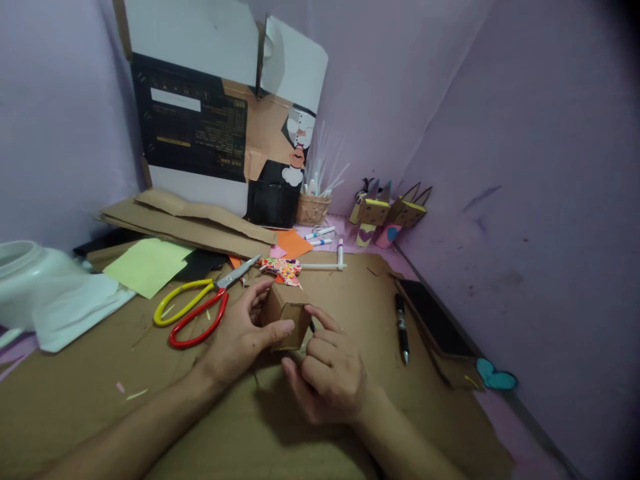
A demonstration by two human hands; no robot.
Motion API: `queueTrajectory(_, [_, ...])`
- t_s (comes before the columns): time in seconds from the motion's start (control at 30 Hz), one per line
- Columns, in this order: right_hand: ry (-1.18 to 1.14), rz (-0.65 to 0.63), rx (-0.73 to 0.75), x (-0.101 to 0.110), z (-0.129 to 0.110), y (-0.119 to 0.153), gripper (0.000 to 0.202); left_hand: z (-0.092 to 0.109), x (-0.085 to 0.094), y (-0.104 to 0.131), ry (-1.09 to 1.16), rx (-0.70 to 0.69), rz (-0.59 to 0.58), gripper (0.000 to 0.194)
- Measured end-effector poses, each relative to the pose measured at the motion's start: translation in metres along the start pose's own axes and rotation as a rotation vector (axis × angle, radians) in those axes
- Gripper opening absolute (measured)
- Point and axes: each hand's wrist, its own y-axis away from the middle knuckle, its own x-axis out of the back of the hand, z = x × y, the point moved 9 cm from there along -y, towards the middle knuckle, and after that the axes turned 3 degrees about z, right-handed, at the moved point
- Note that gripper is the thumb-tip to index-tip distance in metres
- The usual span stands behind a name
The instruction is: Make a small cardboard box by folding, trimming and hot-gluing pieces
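Observation:
A small brown cardboard box (pixel 296 321) is held over the middle of the table, its open end turned partly toward me. My left hand (pixel 244 341) grips it from the left, thumb across the near edge and fingers behind. From the right, my right hand (pixel 327 370) meets the box with its index finger on the upper edge and the other fingers curled. A small dark thing shows between that hand and the box, too hidden to name. Scissors (pixel 220 290) with yellow and red handles lie half-open beside my left hand. Just behind the box is a floral-patterned glue gun (pixel 281 268) with a pale stick.
Cardboard strips (pixel 185 223) and yellow-green paper (pixel 147 267) lie at back left, near a white jar (pixel 45 283). A large opened carton (pixel 195 120) leans on the wall. Markers (pixel 323 235), a basket (pixel 313 209) and cardboard figures (pixel 374 213) stand behind. A black pen (pixel 402 327) lies right, beside a dark-topped cardboard piece (pixel 440 320).

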Motion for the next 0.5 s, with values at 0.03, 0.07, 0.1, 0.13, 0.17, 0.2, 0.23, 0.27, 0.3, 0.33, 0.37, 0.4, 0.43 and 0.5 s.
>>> queueTrajectory(0.03, [0.045, -0.002, 0.001, -0.001, -0.002, -0.001, 0.030, 0.000, -0.001, 0.000, -0.010, -0.005, -0.002, 0.081])
queueTrajectory(0.07, [0.088, -0.006, 0.000, -0.003, -0.004, -0.001, 0.029, 0.001, -0.002, 0.001, -0.023, -0.014, -0.010, 0.081])
queueTrajectory(0.1, [0.126, -0.014, -0.001, -0.004, -0.005, -0.001, 0.029, 0.003, -0.003, 0.001, -0.042, -0.026, -0.020, 0.080])
queueTrajectory(0.13, [0.156, -0.027, -0.003, -0.006, -0.007, 0.000, 0.028, 0.005, -0.004, 0.002, -0.067, -0.041, -0.026, 0.079])
queueTrajectory(0.17, [0.179, -0.046, -0.004, -0.009, -0.009, 0.000, 0.028, 0.007, -0.004, 0.002, -0.096, -0.054, -0.024, 0.078])
queueTrajectory(0.2, [0.193, -0.068, -0.002, -0.012, -0.011, 0.001, 0.026, 0.009, -0.004, 0.003, -0.128, -0.064, -0.017, 0.077])
queueTrajectory(0.23, [0.202, -0.087, 0.001, -0.015, -0.012, 0.002, 0.025, 0.010, -0.003, 0.004, -0.159, -0.072, -0.007, 0.076])
queueTrajectory(0.27, [0.205, -0.099, 0.006, -0.017, -0.013, 0.003, 0.023, 0.011, -0.002, 0.005, -0.188, -0.079, 0.002, 0.075])
queueTrajectory(0.3, [0.202, -0.109, 0.014, -0.019, -0.014, 0.004, 0.022, 0.011, -0.001, 0.006, -0.216, -0.086, 0.010, 0.074])
queueTrajectory(0.33, [0.195, -0.113, 0.022, -0.020, -0.014, 0.004, 0.021, 0.011, 0.000, 0.007, -0.244, -0.092, 0.011, 0.073])
queueTrajectory(0.37, [0.187, -0.110, 0.028, -0.021, -0.014, 0.004, 0.021, 0.010, 0.000, 0.007, -0.272, -0.104, 0.008, 0.073])
queueTrajectory(0.4, [0.181, -0.104, 0.030, -0.020, -0.013, 0.003, 0.021, 0.010, 0.001, 0.008, -0.296, -0.117, 0.007, 0.073])
queueTrajectory(0.43, [0.176, -0.096, 0.029, -0.018, -0.012, 0.002, 0.022, 0.008, 0.001, 0.008, -0.310, -0.125, 0.002, 0.073])
queueTrajectory(0.5, [0.153, -0.060, 0.018, -0.013, -0.009, -0.001, 0.025, 0.004, 0.000, 0.007, -0.288, -0.128, -0.028, 0.075])
